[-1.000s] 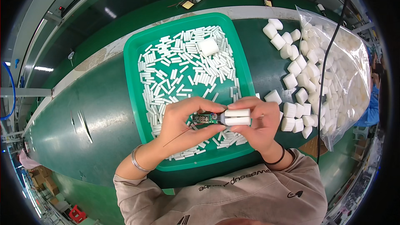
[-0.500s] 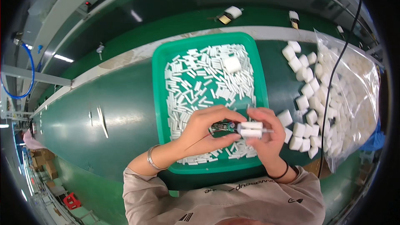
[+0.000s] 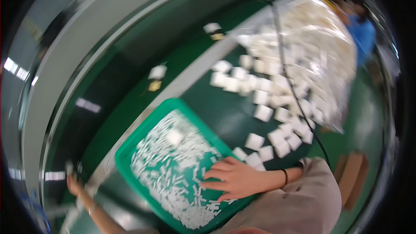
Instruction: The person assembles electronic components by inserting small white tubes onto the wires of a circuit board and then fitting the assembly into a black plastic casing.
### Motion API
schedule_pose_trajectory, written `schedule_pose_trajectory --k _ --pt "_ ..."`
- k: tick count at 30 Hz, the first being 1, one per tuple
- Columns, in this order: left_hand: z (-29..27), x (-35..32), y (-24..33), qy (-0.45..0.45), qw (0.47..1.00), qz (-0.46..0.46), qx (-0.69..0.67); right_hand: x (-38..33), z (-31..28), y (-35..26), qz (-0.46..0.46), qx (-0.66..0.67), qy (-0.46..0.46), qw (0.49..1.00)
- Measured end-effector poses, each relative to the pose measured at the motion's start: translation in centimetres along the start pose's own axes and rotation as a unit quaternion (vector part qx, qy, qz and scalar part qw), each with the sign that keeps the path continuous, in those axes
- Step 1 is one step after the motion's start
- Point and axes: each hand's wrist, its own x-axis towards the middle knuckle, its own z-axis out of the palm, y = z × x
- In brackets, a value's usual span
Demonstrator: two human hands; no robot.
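My right hand [image 3: 234, 178] is over the near right part of a green tray [image 3: 125, 158], fingers spread above the small white strips [image 3: 169, 186] spread inside; whether the fingertips touch any strips is unclear. A larger white block [image 3: 174, 136] lies on the strips. My left hand [image 3: 75, 185] reaches far left over the dark green belt, smeared by motion. A blurred whitish thing [image 3: 69, 167] shows at its fingertips, and I cannot tell whether the fingers hold it. The small assembly of circuit board and white blocks cannot be made out.
Many white foam blocks [image 3: 262, 97] spill from a clear plastic bag [image 3: 320, 47] on the right. A black cable [image 3: 284, 60] hangs across it. White-and-yellow units [image 3: 156, 78] sit on the belt beyond a pale rail [image 3: 190, 78]. A person in blue [image 3: 364, 34] is at far right.
The view has turned, so the tray sits lower left and tilted. My hands have parted: the left has gone far left over the belt, the right has opened over the tray. The assembly has left my right hand.
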Motion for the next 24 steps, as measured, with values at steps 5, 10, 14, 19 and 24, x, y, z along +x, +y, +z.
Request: schedule_pose_trajectory --k 5,10,14,19,24 --pt "5.3 -4.3 3.6 0.147 0.965 0.076 0.202 -1.6 -0.4 0.9 -0.079 -0.039 -0.060 0.994" --pt "12.2 -10.5 9.9 0.399 0.650 0.120 0.636 -0.7 0.5 0.2 -0.015 -0.063 0.012 0.998" --pt "11.2 -4.1 6.3 0.146 0.656 0.165 0.722 -0.1 0.7 -0.4 0.029 -0.081 0.035 0.996" --pt "13.4 -2.9 4.8 -0.048 0.803 0.182 0.565 -0.1 1.7 0.0 -0.018 -0.118 0.049 0.992" --pt "15.1 -4.0 6.7 -0.113 0.827 0.167 0.524 -0.6 2.1 0.4 -0.069 -0.063 0.040 0.995"
